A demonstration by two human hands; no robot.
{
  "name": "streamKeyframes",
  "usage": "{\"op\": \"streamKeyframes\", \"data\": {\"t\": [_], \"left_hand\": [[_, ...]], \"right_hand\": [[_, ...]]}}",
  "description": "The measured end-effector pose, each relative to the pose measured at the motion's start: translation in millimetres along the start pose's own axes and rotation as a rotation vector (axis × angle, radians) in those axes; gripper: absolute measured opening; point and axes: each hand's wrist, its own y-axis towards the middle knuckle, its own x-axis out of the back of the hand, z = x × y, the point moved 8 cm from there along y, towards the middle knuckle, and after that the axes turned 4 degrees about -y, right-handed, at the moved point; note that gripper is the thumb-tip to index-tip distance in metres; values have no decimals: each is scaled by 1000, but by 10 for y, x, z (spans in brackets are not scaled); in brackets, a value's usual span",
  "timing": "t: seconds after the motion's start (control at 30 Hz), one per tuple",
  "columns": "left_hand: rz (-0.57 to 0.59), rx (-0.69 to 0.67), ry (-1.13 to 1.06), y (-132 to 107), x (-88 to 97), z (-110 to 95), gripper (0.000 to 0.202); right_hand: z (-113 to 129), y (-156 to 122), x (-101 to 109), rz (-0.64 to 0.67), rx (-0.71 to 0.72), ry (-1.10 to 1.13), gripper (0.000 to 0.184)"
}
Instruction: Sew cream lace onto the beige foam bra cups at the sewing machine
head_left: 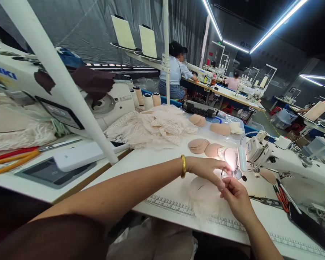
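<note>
My left hand [207, 170] reaches across the table beside the sewing machine's needle area, palm down, thumb and forefinger apart. Its thumb meets the fingertips of my right hand [237, 198], which are pinched together at the edge of a beige fabric piece [202, 189]. That piece has a rounded pad shape with a small dark slit or mark, and sheer material trails from it over the printed ruler [173, 207]. Just beyond my fingers, the lit sewing machine head [253, 153] stands over a pale oval pad [230, 158]. Fingers hide the exact grip.
Stacked beige pads [198, 146] and a heap of cream lace [157, 126] lie behind my hands. Red-handled scissors [282, 196] and a black tablet-like object [310, 225] are at right. A white pole [62, 86] slants at left. Co-workers sit at machines beyond.
</note>
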Motion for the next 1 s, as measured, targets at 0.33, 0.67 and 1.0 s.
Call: {"op": "streamKeyframes", "data": {"t": [0.33,0.67,1.0], "left_hand": [[-354,-211,478,-119,335,-290,15],[-53,-444,1032,-269,-441,-151,20],[-162,-424,1144,202,-525,246,22]], "right_hand": [[537,-236,479,-478,440,-530,14],[-177,67,205,96,605,-899,33],[-230,39,483,93,594,-943,44]]}}
